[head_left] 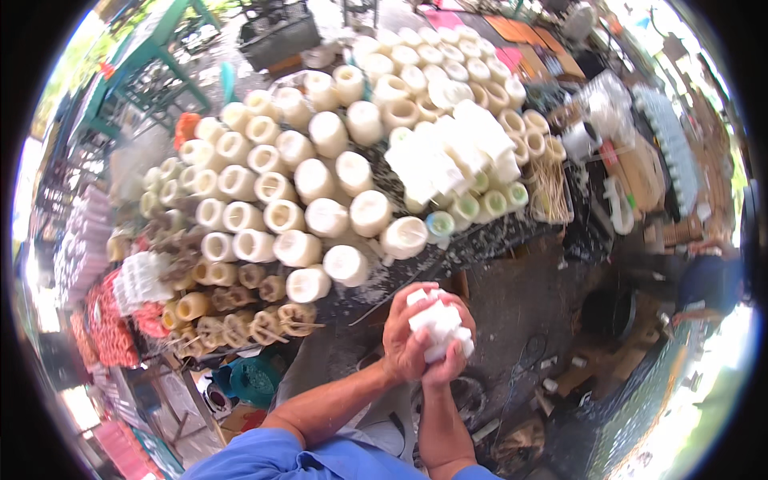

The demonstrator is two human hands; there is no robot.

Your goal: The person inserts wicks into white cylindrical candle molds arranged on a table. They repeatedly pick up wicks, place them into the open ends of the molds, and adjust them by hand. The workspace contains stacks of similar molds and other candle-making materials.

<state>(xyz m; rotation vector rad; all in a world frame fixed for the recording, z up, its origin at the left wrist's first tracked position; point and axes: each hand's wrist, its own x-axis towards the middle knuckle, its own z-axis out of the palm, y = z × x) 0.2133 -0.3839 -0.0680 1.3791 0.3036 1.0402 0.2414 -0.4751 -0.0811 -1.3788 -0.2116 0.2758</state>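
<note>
Two-handed, we grip white chunks (438, 322) just below frame centre: our left hand (402, 340) cups the left side, our right hand (445, 369) the right, the clump's long axis slanting toward lower right.

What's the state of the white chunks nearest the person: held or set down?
Held: the white chunks are cupped between the left hand and right hand, both wrapped around them.

Left fingers (406, 302) and right fingers (454, 360) curl together, both forearms (336, 402) converging.
</note>
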